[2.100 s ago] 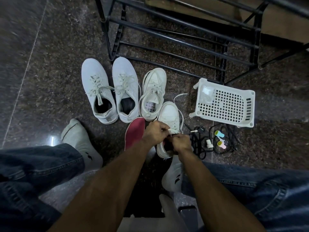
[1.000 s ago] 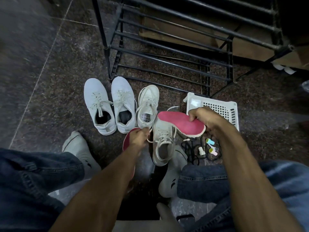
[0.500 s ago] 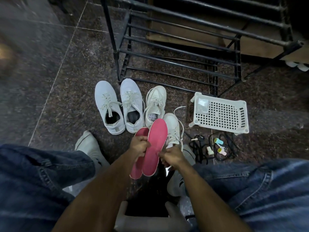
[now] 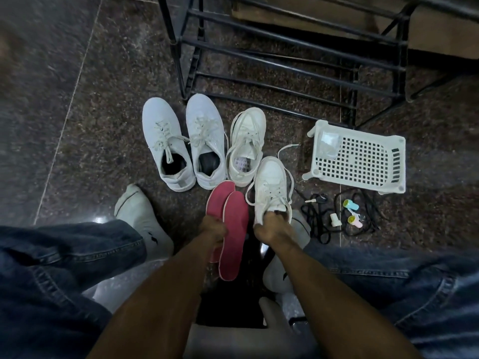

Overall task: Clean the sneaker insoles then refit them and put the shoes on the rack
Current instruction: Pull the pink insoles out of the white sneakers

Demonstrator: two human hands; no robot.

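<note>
Pink insoles (image 4: 231, 230), both of them, are pinched together in the left hand (image 4: 213, 228), fingers curled round their middles, above the floor (image 4: 103, 125). The right hand (image 4: 269, 228) grips the heel of a white sneaker (image 4: 270, 190); half a second ago it held one insole.

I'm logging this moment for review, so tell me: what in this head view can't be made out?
- Rear pink insole: largely covered by the front pink insole and the left hand.
- Right hand fingers: tucked into the sneaker, so the hold is hidden.
- Shoe rack: cut off by the top edge.
- Small items beside the basket: too small to identify.
</note>
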